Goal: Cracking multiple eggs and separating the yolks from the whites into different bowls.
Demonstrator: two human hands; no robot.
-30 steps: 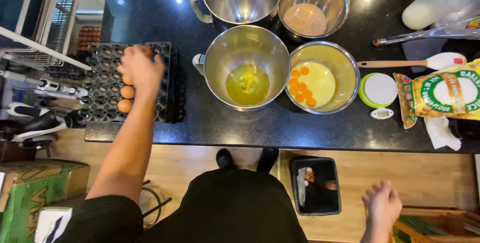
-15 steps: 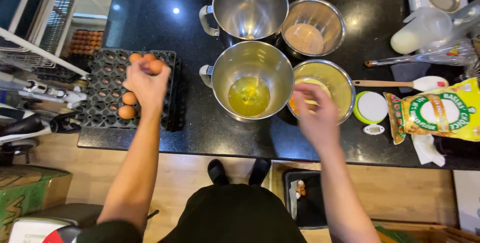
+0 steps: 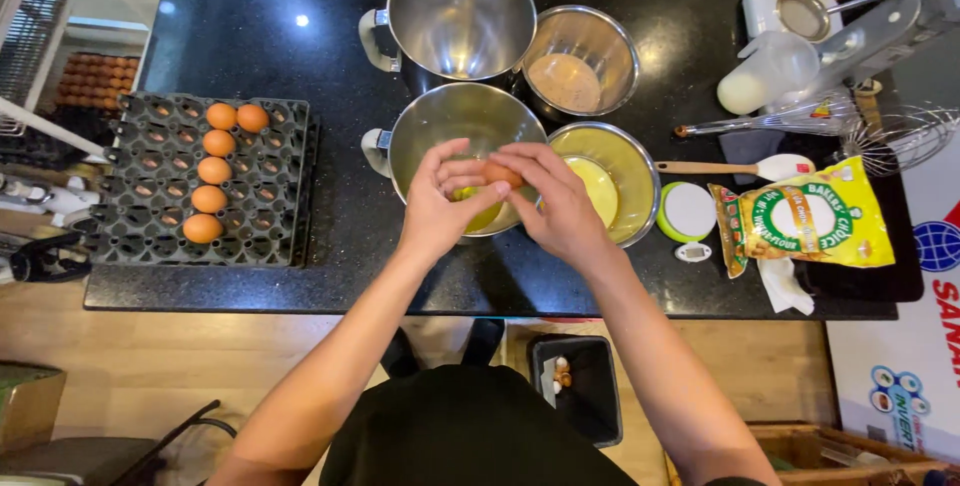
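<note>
Both of my hands meet over a steel mixing bowl [image 3: 420, 136] with a handle that holds yellow egg liquid. My left hand [image 3: 440, 208] and my right hand [image 3: 555, 208] together grip one brown egg [image 3: 497, 175] above the bowl. To the right a smaller steel bowl [image 3: 632, 161] holds yolks. At the left a dark egg tray [image 3: 260, 206] carries several brown eggs [image 3: 209, 198] in a column.
A large empty steel bowl [image 3: 460, 11] and a bowl of brown powder [image 3: 582, 66] stand behind. A spatula [image 3: 770, 166], whisk [image 3: 880, 131], yellow flour bag [image 3: 805, 216], green-rimmed lid [image 3: 688, 211] and milk jug [image 3: 765, 81] lie at the right. A black bin [image 3: 580, 391] with eggshells sits on the floor.
My left hand took an egg from the tray and carried it right to the bowl. My right hand rose from beside the floor bin and joined it on the egg.
</note>
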